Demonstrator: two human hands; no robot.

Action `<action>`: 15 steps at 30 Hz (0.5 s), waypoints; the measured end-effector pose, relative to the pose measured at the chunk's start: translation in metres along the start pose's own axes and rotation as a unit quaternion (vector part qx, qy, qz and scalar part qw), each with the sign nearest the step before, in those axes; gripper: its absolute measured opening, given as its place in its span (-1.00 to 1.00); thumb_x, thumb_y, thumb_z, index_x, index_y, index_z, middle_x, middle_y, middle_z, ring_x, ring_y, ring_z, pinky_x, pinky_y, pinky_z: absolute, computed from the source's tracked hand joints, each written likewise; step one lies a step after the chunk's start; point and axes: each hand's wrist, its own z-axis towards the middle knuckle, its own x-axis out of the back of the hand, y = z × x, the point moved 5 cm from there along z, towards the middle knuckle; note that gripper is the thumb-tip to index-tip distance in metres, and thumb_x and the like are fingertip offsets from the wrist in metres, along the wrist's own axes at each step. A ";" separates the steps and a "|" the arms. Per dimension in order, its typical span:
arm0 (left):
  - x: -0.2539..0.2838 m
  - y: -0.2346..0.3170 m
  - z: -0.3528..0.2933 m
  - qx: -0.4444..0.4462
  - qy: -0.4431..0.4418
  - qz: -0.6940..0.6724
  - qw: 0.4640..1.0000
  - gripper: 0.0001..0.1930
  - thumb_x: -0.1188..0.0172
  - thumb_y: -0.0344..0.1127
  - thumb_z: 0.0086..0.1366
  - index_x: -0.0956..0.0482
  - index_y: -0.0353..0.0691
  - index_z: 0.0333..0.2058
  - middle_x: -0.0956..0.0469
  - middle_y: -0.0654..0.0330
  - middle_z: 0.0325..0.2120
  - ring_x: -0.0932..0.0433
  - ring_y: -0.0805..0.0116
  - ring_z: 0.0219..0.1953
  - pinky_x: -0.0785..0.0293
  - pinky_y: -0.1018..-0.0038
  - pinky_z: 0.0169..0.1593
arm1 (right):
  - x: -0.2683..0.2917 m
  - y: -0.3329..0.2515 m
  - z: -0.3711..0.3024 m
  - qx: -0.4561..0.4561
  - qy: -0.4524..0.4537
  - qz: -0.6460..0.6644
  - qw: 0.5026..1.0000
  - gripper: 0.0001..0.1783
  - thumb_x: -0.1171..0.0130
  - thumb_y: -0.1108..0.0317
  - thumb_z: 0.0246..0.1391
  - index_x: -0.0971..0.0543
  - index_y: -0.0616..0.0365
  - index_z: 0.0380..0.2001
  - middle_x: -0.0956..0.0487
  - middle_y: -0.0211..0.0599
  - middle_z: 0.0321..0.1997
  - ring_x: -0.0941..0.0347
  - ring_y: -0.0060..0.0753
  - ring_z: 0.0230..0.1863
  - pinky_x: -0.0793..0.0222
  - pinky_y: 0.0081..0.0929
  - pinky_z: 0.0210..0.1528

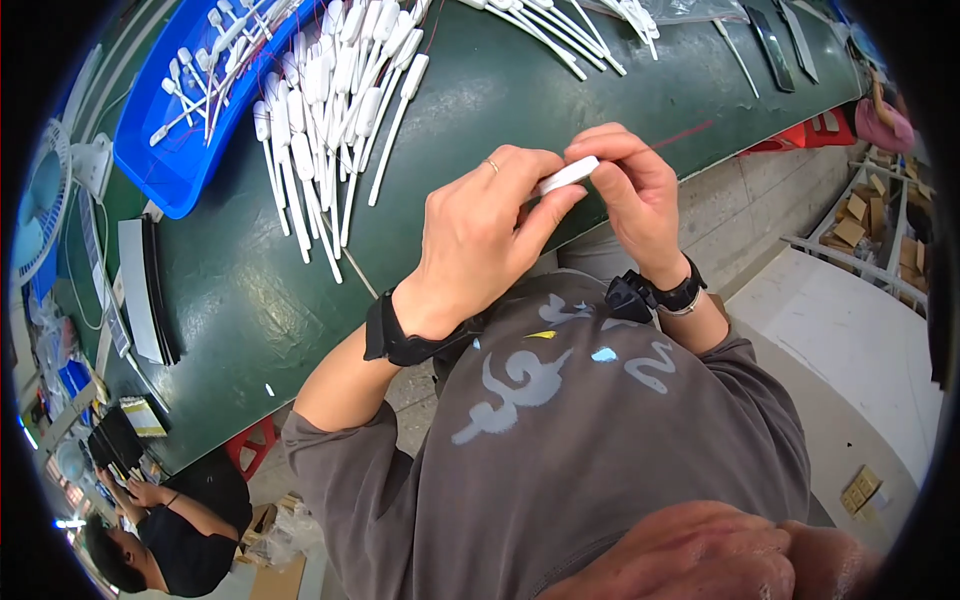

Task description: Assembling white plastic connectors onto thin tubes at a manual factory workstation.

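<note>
In front of my chest a small flat white plastic piece [568, 177] is held between my two hands. My left hand [475, 228] is closed, pinching its left end between thumb and fingers. My right hand [640, 195] is closed too, its thumb and fingertips at the piece's right end. A thin red wire [690, 131] runs out beyond my right fingers to the upper right. To the left of my hands, a heap of white sticks with flat paddle-like heads [340, 100] covers part of the green tabletop [250, 300].
A blue bin [180, 195] at the upper left holds more sticks and red wires. Further sticks [560, 35], a black phone-like slab [770, 50] and a fan [40, 200] stand around. At lower left a co-worker [190, 530] sits; a red stool [250, 445] is nearby.
</note>
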 end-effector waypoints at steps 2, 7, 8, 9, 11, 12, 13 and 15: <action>0.000 0.002 -0.002 -0.023 0.010 0.002 1.000 -0.83 -0.35 -0.32 0.23 -0.57 -0.21 -0.26 -0.51 0.24 -0.50 -0.50 0.41 -0.60 -0.40 0.52 -0.55 | -0.002 -0.006 -0.003 0.038 -0.002 -0.033 0.999 -0.65 -0.15 0.19 0.34 -0.55 0.31 -0.06 -0.52 -0.14 -0.04 -0.47 -0.42 -0.09 -0.43 -0.48 -0.05; 0.003 0.013 -0.001 -0.113 0.034 0.007 0.993 -0.78 -0.40 -0.40 0.08 -0.58 -0.22 -0.30 -0.52 0.24 -0.47 -0.53 0.36 -0.57 -0.45 0.48 -0.53 | -0.003 -0.030 -0.004 0.110 -0.034 -0.059 0.992 -0.78 -0.28 0.41 0.20 -0.60 0.24 -0.11 -0.57 -0.18 -0.08 -0.49 -0.42 -0.10 -0.43 -0.52 -0.10; 0.004 0.016 -0.001 -0.134 0.036 0.007 0.990 -0.78 -0.40 -0.40 0.07 -0.58 -0.23 -0.30 -0.53 0.25 -0.47 -0.54 0.36 -0.57 -0.45 0.48 -0.54 | -0.005 -0.034 -0.006 0.118 -0.045 -0.075 0.989 -0.78 -0.28 0.41 0.20 -0.59 0.24 -0.11 -0.56 -0.17 -0.09 -0.49 -0.41 -0.10 -0.43 -0.51 -0.11; 0.006 0.018 -0.001 -0.130 0.035 0.001 0.991 -0.78 -0.40 -0.40 0.07 -0.58 -0.23 -0.30 -0.53 0.25 -0.47 -0.54 0.36 -0.57 -0.45 0.48 -0.54 | -0.006 -0.038 -0.008 0.126 -0.056 -0.090 0.986 -0.78 -0.28 0.41 0.19 -0.58 0.24 -0.12 -0.56 -0.15 -0.10 -0.48 -0.40 -0.10 -0.43 -0.50 -0.12; 0.009 0.026 -0.003 -0.147 0.033 0.007 0.989 -0.78 -0.40 -0.41 0.05 -0.58 -0.23 -0.31 -0.52 0.25 -0.48 -0.53 0.36 -0.58 -0.43 0.48 -0.56 | -0.009 -0.046 -0.012 0.130 -0.068 -0.112 0.983 -0.77 -0.25 0.35 0.23 -0.55 0.25 -0.13 -0.52 -0.14 -0.10 -0.49 -0.37 -0.11 -0.45 -0.48 -0.11; 0.010 0.027 -0.003 -0.156 0.033 0.011 0.987 -0.77 -0.40 -0.41 0.04 -0.58 -0.24 -0.32 -0.52 0.25 -0.48 -0.53 0.36 -0.58 -0.43 0.48 -0.57 | -0.013 -0.050 -0.014 0.141 -0.083 -0.132 0.978 -0.75 -0.21 0.29 0.27 -0.52 0.25 -0.14 -0.49 -0.14 -0.10 -0.49 -0.35 -0.12 -0.46 -0.46 -0.11; 0.009 0.027 -0.003 -0.152 0.034 0.006 0.988 -0.77 -0.40 -0.41 0.04 -0.58 -0.24 -0.32 -0.52 0.25 -0.48 -0.53 0.36 -0.58 -0.43 0.48 -0.57 | -0.016 -0.052 -0.015 0.151 -0.099 -0.152 0.972 -0.72 -0.18 0.23 0.31 -0.48 0.26 -0.15 -0.45 -0.13 -0.10 -0.50 -0.32 -0.13 -0.48 -0.44 -0.11; 0.009 0.025 -0.004 -0.155 0.051 -0.007 0.986 -0.78 -0.40 -0.42 0.05 -0.58 -0.24 -0.32 -0.51 0.24 -0.50 -0.52 0.36 -0.59 -0.41 0.48 -0.58 | -0.018 -0.047 -0.013 0.138 -0.087 -0.148 0.976 -0.73 -0.16 0.24 0.32 -0.47 0.26 -0.16 -0.44 -0.13 -0.10 -0.49 -0.33 -0.14 -0.48 -0.45 -0.11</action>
